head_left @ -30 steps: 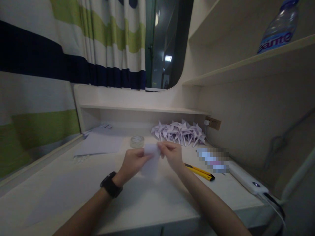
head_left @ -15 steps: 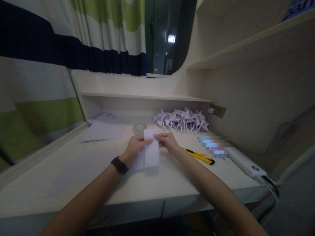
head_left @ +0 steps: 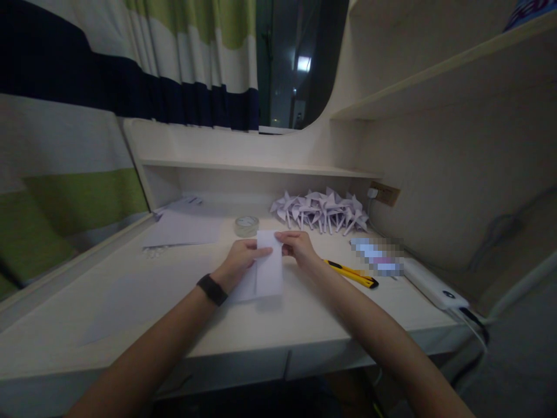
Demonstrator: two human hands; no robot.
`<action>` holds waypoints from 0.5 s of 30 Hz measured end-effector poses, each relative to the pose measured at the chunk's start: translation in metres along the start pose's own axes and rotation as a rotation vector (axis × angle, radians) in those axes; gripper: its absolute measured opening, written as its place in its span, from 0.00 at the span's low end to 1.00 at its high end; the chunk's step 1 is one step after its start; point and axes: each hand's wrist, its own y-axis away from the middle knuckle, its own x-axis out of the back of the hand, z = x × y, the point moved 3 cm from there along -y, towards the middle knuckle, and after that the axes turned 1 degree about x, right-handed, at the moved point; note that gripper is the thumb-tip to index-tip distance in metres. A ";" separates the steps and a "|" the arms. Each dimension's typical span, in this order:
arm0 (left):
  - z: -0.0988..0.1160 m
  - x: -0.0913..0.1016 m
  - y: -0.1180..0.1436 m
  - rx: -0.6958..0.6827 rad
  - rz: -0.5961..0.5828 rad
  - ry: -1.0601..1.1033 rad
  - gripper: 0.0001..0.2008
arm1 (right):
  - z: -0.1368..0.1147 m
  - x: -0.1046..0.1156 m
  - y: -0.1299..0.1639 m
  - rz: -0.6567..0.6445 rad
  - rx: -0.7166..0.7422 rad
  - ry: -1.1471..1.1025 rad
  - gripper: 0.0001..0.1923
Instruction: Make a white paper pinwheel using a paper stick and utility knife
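A folded sheet of white paper is held up between my two hands just above the desk. My left hand, with a dark band on its wrist, grips the left side, its thumb lying across the front. At the upper right edge, my right hand pinches the sheet between thumb and fingers. Part of the paper behind the front flap extends to the lower left. Right behind the paper stands a roll of clear tape. A yellow utility knife lies beside my right forearm.
Several paper pinwheels lie heaped at the back right. A stack of paper rests at the back left, and a loose sheet lies nearer. A blurred phone and a white power strip line the right side.
My right hand has shifted very slightly right along the paper's upper edge. Both hands keep their hold on the folded sheet; the camera view has moved a little.
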 end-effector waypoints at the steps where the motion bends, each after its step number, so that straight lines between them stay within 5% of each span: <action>1: 0.000 0.000 0.001 0.005 -0.003 -0.001 0.03 | 0.000 0.000 0.000 0.014 0.006 0.000 0.15; 10: -0.007 0.005 -0.005 0.021 0.052 0.086 0.05 | 0.007 -0.003 0.000 -0.068 -0.068 0.109 0.21; 15: -0.012 0.008 -0.010 0.048 0.080 0.110 0.05 | 0.007 -0.004 0.001 -0.048 0.035 0.225 0.21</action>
